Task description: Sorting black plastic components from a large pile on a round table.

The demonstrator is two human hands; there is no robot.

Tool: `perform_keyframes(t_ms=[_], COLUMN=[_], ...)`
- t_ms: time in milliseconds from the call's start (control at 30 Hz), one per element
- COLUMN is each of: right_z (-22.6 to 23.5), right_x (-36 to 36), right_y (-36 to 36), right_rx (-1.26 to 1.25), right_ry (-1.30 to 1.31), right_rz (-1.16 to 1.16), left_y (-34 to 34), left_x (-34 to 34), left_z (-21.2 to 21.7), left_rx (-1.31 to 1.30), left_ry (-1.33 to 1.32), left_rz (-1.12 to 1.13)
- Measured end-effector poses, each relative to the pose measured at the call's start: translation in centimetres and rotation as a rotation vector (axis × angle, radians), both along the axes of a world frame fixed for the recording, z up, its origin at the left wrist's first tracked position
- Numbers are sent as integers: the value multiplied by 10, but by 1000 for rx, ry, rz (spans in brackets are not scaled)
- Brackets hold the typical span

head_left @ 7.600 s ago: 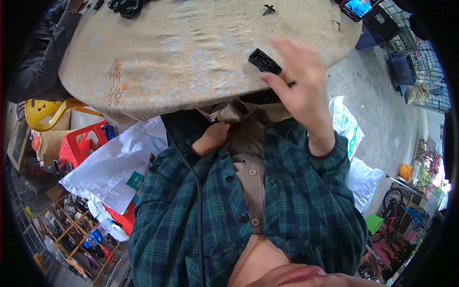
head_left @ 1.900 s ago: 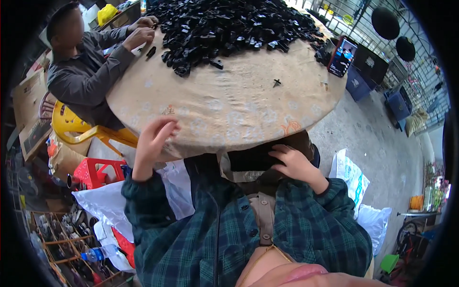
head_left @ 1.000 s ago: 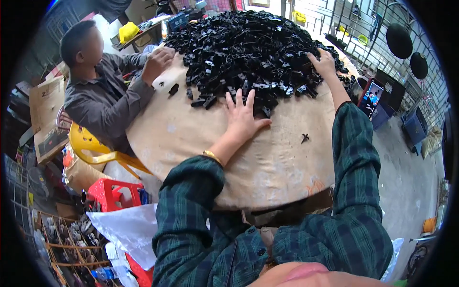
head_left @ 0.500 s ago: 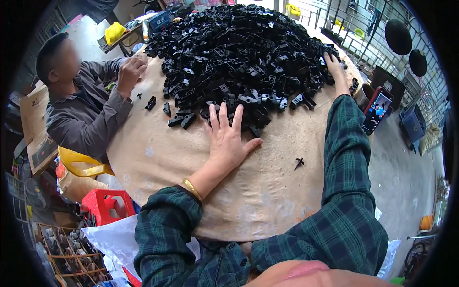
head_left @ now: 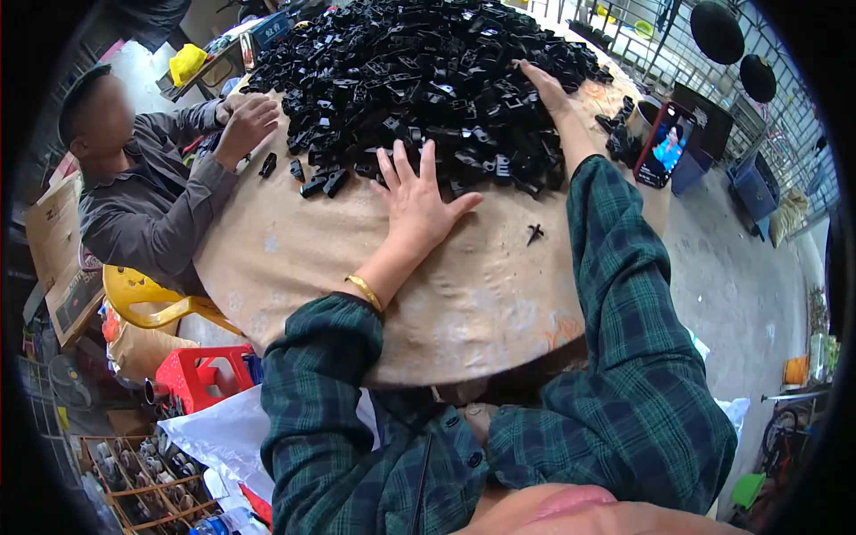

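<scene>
A large heap of small black plastic parts (head_left: 401,89) covers the far half of the round table (head_left: 428,312). My left hand (head_left: 417,207) lies at the heap's near edge with fingers spread, their tips touching the nearest parts. Over the heap's right side reaches my right hand (head_left: 546,89), its fingers stretched out against the parts; no part shows gripped in it. A small black cross-shaped piece (head_left: 535,234) lies alone on the bare tabletop, right of my left hand. Several single parts (head_left: 323,182) lie loose along the heap's near left edge.
A co-worker (head_left: 152,178) sits at the table's left, both hands near its edge. At the right edge a lit phone (head_left: 667,147) leans by a dark cup (head_left: 644,116). A red plastic stool (head_left: 201,379) and a yellow chair (head_left: 152,299) stand at the left.
My right hand has moved left from the heap's right edge onto its right side, and parts there sit further in. My left hand stays at the near edge. The view has shifted.
</scene>
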State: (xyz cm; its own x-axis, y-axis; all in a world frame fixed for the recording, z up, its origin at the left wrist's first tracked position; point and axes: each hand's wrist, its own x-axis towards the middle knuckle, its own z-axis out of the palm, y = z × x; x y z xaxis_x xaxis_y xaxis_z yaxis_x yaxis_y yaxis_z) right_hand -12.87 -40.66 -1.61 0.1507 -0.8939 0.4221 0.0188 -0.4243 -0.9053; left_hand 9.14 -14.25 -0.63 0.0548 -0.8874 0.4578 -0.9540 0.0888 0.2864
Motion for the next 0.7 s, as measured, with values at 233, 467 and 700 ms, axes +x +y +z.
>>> perform_keyframes(t_ms=[233, 467, 700], right_z=[2, 63, 50], right_x=[46, 44, -42], right_y=[55, 135, 116], right_rx=[-117, -245, 197], right_ry=[31, 872, 1293], right_rz=[-81, -453, -781], left_y=[15, 26, 26], left_x=[-12, 1, -1], left_z=[8, 3, 4], left_rx=[-174, -157, -129], left_ry=[-89, -188, -225], left_rz=[-72, -130, -169])
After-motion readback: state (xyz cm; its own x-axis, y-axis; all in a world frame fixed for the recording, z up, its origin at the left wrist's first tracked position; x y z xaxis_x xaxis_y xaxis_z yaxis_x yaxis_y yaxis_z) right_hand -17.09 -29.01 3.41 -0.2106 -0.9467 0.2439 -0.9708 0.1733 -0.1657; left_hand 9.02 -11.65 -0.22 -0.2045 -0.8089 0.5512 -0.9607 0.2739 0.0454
